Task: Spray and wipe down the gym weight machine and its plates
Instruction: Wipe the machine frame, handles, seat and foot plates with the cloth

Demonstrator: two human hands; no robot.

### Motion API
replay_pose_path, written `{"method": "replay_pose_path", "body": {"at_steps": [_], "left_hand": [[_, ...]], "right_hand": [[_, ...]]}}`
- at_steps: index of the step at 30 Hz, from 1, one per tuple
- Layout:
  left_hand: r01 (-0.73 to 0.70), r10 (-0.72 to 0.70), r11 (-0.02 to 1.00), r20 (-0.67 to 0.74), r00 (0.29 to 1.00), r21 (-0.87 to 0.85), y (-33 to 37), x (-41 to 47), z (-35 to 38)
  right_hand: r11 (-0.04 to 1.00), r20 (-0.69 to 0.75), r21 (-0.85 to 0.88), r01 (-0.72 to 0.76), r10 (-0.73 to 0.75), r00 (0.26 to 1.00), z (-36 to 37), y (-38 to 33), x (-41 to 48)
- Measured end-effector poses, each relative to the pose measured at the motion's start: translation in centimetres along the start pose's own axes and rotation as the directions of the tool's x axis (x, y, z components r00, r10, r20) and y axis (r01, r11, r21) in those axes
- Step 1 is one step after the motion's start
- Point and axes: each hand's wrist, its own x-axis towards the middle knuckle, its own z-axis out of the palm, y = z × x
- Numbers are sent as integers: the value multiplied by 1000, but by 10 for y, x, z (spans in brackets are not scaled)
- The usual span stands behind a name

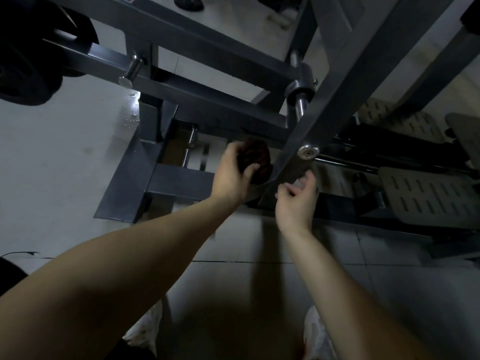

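Left hand [233, 175] grips dark bunched cloth [255, 162] at grey diagonal steel beam [345, 100]; right hand [296, 203] loosely curled, contents unclear; best wiped lengthwise, firm overlapping strokes.

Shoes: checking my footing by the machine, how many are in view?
2. The left shoe is at the bottom edge, beneath the left forearm; the right shoe is at the bottom edge, beside the right forearm. Both are partly hidden.
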Motion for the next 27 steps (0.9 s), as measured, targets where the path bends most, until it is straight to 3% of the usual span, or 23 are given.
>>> {"method": "replay_pose_path", "body": {"at_steps": [3, 7, 12, 14, 16, 20, 23, 27], "left_hand": [[-120, 118, 993, 109, 987, 11, 8, -6, 27], [-247, 237, 951, 76, 969, 184, -34, -14, 43], [125, -149, 949, 63, 987, 291, -102, 0, 14], [178, -194, 951, 38, 980, 251, -103, -1, 15], [138, -143, 976, 20, 990, 166, -76, -4, 30], [-134, 133, 990, 29, 991, 37, -16, 5, 53], [-228, 214, 966, 118, 970, 120, -18, 17, 46], [1, -69, 950, 206, 976, 313, -69, 14, 18]], "right_hand": [[998, -9, -30, 54, -55, 998, 7, 3, 2], [997, -38, 14, 82, -81, 996, 10, 15, 4], [996, -19, -26, 91, -91, 996, 10, 17, 4], [994, -21, -30, 102, -102, 995, 10, 15, 6], [995, -28, -19, 96, -97, 995, 11, 14, 7], [993, -56, -21, 113, -115, 992, 14, 12, 5], [995, -55, -19, 99, -100, 994, 16, 11, 5], [996, -14, -39, 84, -84, 996, 11, 13, 5]]}}
